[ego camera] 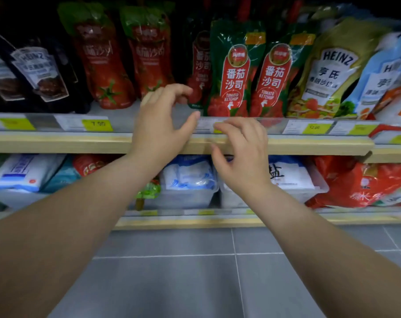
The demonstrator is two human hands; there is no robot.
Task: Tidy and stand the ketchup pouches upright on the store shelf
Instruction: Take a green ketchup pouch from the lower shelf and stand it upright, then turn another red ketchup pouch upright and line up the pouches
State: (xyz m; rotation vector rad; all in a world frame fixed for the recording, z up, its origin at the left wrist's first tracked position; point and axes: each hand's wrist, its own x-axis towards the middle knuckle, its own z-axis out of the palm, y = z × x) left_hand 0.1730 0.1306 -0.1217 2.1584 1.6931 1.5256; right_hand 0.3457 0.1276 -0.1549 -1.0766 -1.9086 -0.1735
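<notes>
Both hands are raised in front of the store shelf point(57, 143), and neither holds anything. The left hand point(159, 125) is spread wide, fingers curled loosely, thumb pointing toward 3 o'clock; its fingertips reach over the shelf's front lip, just at the foot of a dark pouch point(200, 70) set back in the row, though whether they touch it cannot be told. The right hand point(240, 152) sits at 5 o'clock from the left one, also open with bent fingers, its fingertips over the price strip point(309, 127) along the shelf edge.

The ketchup pouches stand on the shelf above the hands. Two green-and-red ketchup pouches point(235, 72) stand upright side by side at 1 o'clock from the left hand, each printed "番茄沙司" and "TOMATO KETCHUP". At 11 o'clock stand two red tomato pouches point(103, 65) with green tops, leaning a little, their print blurred. Farther toward 9 o'clock are dark Heinz pouches point(36, 72), tilted. Toward 3 o'clock a green Heinz pouch point(328, 70) reads "HEINZ" and "亨氏", with a blue Heinz pouch point(383, 76) leaning beside it.

A yellow price tag point(97, 125) reads "7.00". On the lower shelf, white bags lie in clear bins point(190, 196); one shows "盐".
</notes>
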